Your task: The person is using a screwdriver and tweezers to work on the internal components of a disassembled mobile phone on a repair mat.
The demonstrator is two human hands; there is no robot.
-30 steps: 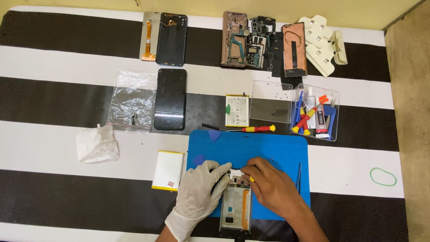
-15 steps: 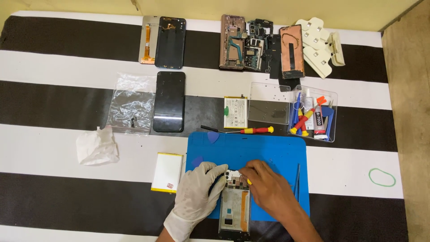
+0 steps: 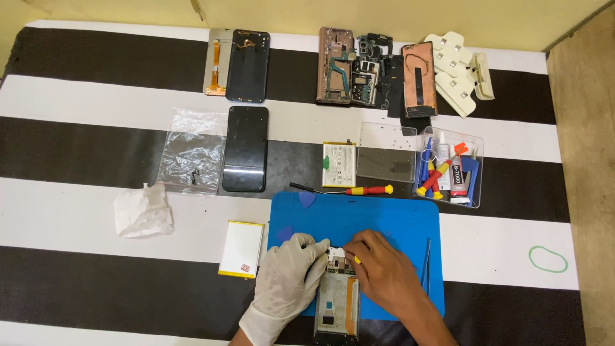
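Note:
An opened phone frame (image 3: pixel 337 301) lies lengthwise on the blue work mat (image 3: pixel 384 221), near the front edge. My left hand (image 3: pixel 285 282), in a white glove, rests on the frame's upper left corner and steadies it. My right hand (image 3: pixel 381 275), bare, grips a small yellow-tipped tool (image 3: pixel 356 259) and presses it against the white part at the frame's top end. Both hands meet over the top of the frame, and they hide the exact contact point.
A white battery (image 3: pixel 242 248) lies left of the mat. A red-and-yellow screwdriver (image 3: pixel 359 190), another battery (image 3: pixel 339 164), a clear tray of tools (image 3: pixel 448 168), tweezers (image 3: pixel 426 264), a black phone (image 3: pixel 245 148), a plastic bag (image 3: pixel 192 150), crumpled tissue (image 3: pixel 143 211), phone parts (image 3: pixel 359 64), a green band (image 3: pixel 548 259).
Both hands stay on the top of the phone frame with only small shifts of the fingers. Nothing else on the table moved.

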